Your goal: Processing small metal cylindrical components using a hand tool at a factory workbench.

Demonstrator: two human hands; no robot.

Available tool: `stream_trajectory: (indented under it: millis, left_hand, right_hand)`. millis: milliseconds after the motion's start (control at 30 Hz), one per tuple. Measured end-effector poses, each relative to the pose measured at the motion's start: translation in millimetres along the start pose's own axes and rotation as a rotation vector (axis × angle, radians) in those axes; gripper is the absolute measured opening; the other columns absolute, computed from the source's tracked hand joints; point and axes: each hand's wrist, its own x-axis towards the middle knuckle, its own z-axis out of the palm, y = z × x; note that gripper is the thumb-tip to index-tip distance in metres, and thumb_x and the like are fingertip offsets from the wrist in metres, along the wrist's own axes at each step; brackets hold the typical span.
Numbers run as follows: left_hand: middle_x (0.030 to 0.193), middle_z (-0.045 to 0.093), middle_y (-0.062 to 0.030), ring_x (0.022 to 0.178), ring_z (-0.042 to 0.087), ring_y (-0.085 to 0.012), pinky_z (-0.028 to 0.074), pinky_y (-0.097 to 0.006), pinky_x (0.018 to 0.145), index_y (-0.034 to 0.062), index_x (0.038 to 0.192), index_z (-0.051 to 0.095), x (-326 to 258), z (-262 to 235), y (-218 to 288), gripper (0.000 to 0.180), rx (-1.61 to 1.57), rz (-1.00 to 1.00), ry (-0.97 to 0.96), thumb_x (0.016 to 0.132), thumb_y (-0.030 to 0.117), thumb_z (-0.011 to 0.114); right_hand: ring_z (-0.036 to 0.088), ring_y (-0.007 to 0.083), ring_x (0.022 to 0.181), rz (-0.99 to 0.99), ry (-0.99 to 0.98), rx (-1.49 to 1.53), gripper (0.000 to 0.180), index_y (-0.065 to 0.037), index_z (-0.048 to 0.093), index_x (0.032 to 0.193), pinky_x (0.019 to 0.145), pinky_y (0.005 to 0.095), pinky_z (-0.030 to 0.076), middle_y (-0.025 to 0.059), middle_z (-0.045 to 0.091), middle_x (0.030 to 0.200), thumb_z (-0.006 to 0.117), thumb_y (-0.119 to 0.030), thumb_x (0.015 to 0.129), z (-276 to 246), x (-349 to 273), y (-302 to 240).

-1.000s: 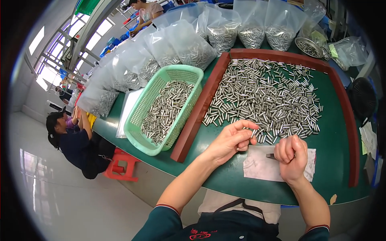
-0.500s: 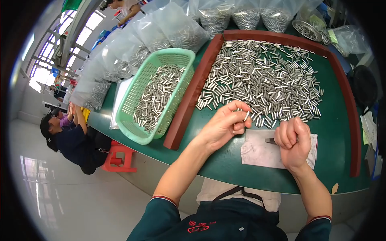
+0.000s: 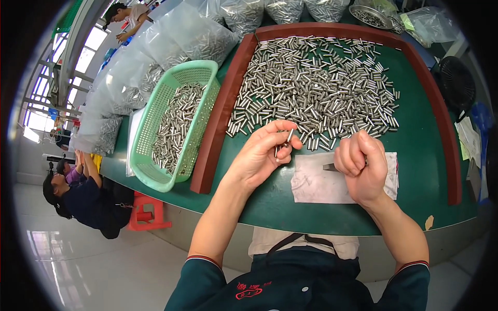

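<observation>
My left hand [image 3: 258, 156] is closed on a few short metal pins [image 3: 289, 136]; one stands out between thumb and index finger, others lie against the curled fingers. Beside it my right hand [image 3: 362, 168] makes a fist around a dark metal tool [image 3: 329, 167] with a flat tip. Most of that tool is hidden in the palm, so its kind is unclear. Under the right hand lies a stained white cloth [image 3: 316, 186]. Just beyond both hands spreads a wide layer of loose metal pins [image 3: 316, 88] on the green tabletop [image 3: 270, 207].
A dark red frame [image 3: 220, 119] borders the pins on the left, back and right. Left of it stands a green basket [image 3: 142, 160] of pins. Clear bags [image 3: 205, 39] of pins line the back. A black fan [image 3: 456, 83] is at right; co-workers [image 3: 85, 189] sit at left.
The whole view has shifted, with the table's contents now further left. In my left hand the fingers have turned, and more pins show. My right hand keeps its grip on the tool.
</observation>
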Motion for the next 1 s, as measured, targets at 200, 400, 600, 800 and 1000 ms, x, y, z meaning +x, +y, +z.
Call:
stream_trajectory:
  millis: [200, 400, 600, 800, 1000]
  left_hand:
    - [0.058, 0.037, -0.0020, 0.050, 0.031, -0.0086, 0.028, -0.020, 0.044, 0.0073, 0.069, 0.040, -1.3, 3.0, 3.0, 0.030, -0.179, 0.039, 0.081, 0.090, 0.028, 0.037]
    - [0.051, 0.036, 0.0078, 0.045, 0.027, -0.0009, 0.019, -0.018, 0.042, 0.0022, 0.075, 0.055, -2.7, 3.6, 2.3, 0.015, 0.559, 0.319, 0.282, 0.084, 0.014, 0.054]
    - [0.045, 0.042, -0.0002, 0.039, 0.039, -0.0092, 0.033, -0.025, 0.041, 0.0025, 0.075, 0.058, -0.4, 1.0, -2.9, 0.009, 1.423, 0.601, 0.588, 0.069, 0.008, 0.063]
    - [0.045, 0.042, -0.0052, 0.039, 0.044, -0.0186, 0.036, -0.030, 0.042, 0.0043, 0.078, 0.058, 7.4, 4.0, -12.2, 0.016, 1.520, 0.618, 0.468, 0.066, 0.009, 0.067]
    - [0.046, 0.045, -0.0066, 0.041, 0.047, -0.0222, 0.036, -0.033, 0.042, 0.0014, 0.075, 0.053, 8.4, 1.0, -14.0, 0.017, 1.550, 0.584, 0.446, 0.068, 0.009, 0.066]
  right_hand:
    - [0.024, 0.0082, 0.040, 0.007, 0.004, 0.003, 0.042, -0.009, 0.029, 0.049, 0.040, 0.0230, 0.021, 0.0003, 0.030, 0.042, 0.034, -0.021, 0.089, 0.7, 0.7, -0.3]
    - [0.024, 0.0079, 0.041, 0.003, -0.009, -0.005, 0.042, -0.009, 0.029, 0.049, 0.040, 0.0231, 0.021, 0.0002, 0.031, 0.042, 0.034, -0.021, 0.089, 0.5, 1.2, -0.3]
    - [0.025, 0.0078, 0.041, 0.014, -0.003, -0.013, 0.042, -0.009, 0.030, 0.049, 0.041, 0.0226, 0.022, 0.0002, 0.031, 0.043, 0.034, -0.021, 0.089, 0.7, 0.8, -0.9]
    - [0.025, 0.0077, 0.041, 0.019, -0.011, -0.017, 0.042, -0.009, 0.030, 0.050, 0.041, 0.0227, 0.021, 0.0002, 0.032, 0.043, 0.034, -0.022, 0.089, 0.5, 0.6, -1.4]
    - [0.025, 0.0076, 0.041, 0.023, 0.006, -0.003, 0.042, -0.009, 0.030, 0.050, 0.040, 0.0229, 0.021, 0.0002, 0.032, 0.043, 0.035, -0.022, 0.089, 1.7, 1.0, -1.2]
